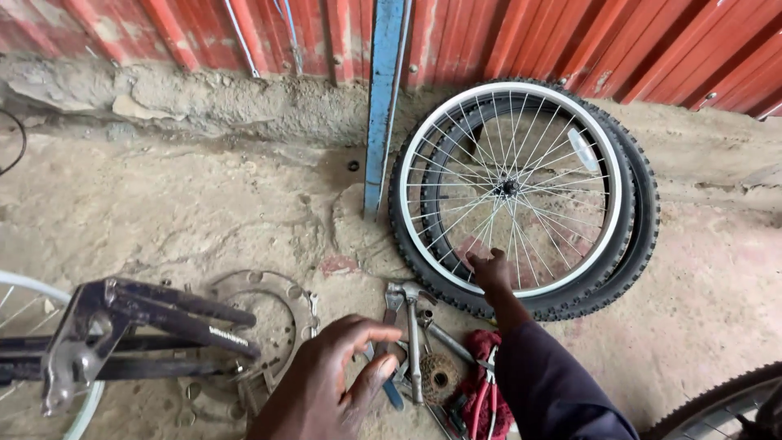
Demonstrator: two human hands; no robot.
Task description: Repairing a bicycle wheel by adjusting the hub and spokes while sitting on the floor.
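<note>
While outstretched, right hand (491,269) on wheel (521,195)

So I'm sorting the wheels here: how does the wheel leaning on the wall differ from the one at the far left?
The leaning wheel shows whole, propped by the blue post; the left wheel shows only an arc of its rim, behind a dark frame. The leaning wheel sits inside loose black tyres and the right hand touches it; the left wheel shows no tyre. The left hand hovers over tools. Both have pale rims and thin spokes.
</note>
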